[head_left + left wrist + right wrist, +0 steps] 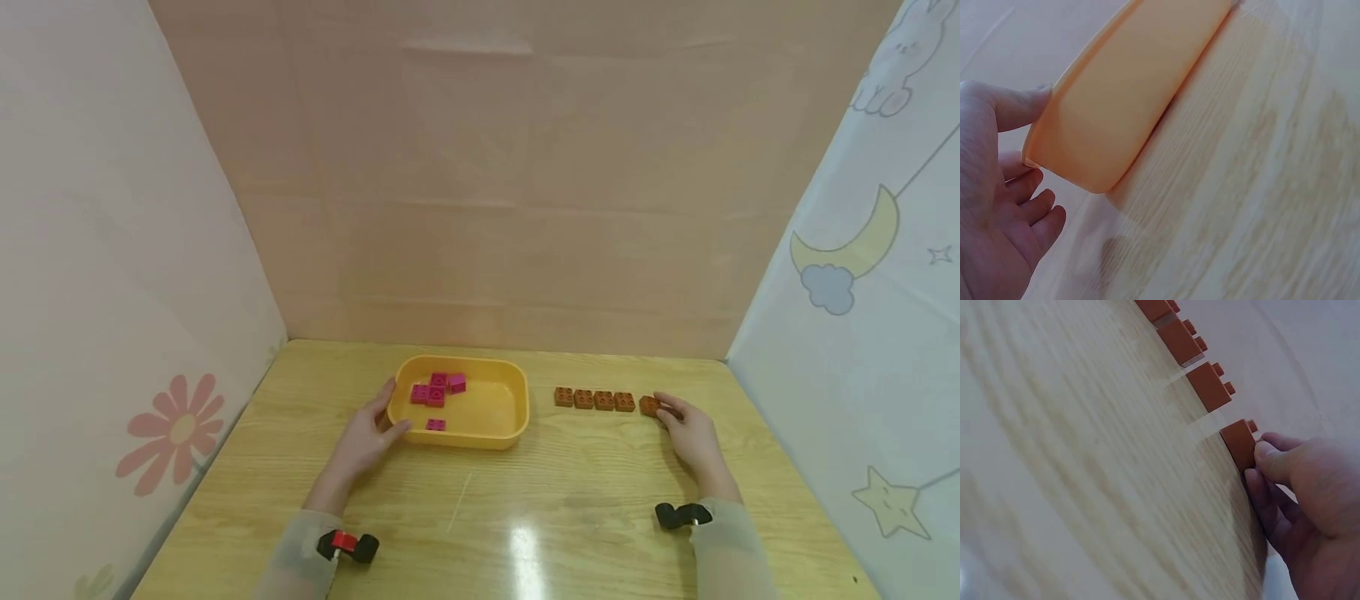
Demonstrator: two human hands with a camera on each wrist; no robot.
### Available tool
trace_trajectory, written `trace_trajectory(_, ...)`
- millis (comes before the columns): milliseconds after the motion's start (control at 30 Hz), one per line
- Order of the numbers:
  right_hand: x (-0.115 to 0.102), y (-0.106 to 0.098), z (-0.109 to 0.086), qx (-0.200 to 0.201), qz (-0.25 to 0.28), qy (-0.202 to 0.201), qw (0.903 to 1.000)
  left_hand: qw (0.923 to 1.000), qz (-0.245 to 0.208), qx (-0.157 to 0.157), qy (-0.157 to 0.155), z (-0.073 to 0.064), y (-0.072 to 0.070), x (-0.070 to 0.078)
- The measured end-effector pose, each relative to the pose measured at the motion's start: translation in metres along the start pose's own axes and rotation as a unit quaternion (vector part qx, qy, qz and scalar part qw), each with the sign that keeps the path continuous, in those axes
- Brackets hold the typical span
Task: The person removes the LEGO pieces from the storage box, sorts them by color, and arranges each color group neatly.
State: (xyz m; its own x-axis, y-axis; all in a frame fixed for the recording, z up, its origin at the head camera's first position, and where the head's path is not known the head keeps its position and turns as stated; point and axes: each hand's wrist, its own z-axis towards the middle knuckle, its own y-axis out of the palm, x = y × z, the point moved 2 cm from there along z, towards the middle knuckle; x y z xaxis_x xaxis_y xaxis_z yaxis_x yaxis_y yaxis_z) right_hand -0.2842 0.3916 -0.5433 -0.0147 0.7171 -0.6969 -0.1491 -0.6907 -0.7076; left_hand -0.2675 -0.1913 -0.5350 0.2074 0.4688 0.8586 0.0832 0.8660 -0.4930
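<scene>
My left hand (367,437) holds the left end of a yellow plastic tray (491,364). Thumb and index finger are at the tray's rim in the left wrist view, the other fingers curled below. Several magenta toy bricks (436,397) lie in the tray's left half, one of them by the front wall. At the right, my right hand (692,435) pinches a brown-orange studded toy brick (1239,442) between thumb and fingers, low over the table. It is at the right end of a row of like bricks (603,400), a small gap from the nearest one.
The wooden table (585,500) meets a plain beige back wall (510,250). A patterned panel stands on either side, the right panel (847,375) near my right arm. Black bands with small devices (682,515) sit on both wrists.
</scene>
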Motion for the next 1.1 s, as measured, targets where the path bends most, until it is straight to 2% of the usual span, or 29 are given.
trace_trajectory(333, 0.009, 0.003, 0.009, -0.038, 0.073, 0.025, 0.9963, 0.9999, -0.009, 0.000, -0.007, -0.001, 0.001, 0.002)
trace_trajectory(667, 0.010, 0.000, 0.014, -0.074, 0.106, 0.050, 0.9903, 0.9999, -0.016, 0.003, -0.001, 0.000, -0.001, 0.000)
trace_trajectory(1100, 0.013, 0.002, 0.013, -0.057, 0.079, 0.060, 0.9934, 0.9999, -0.005, 0.004, -0.009, 0.000, -0.001, 0.002)
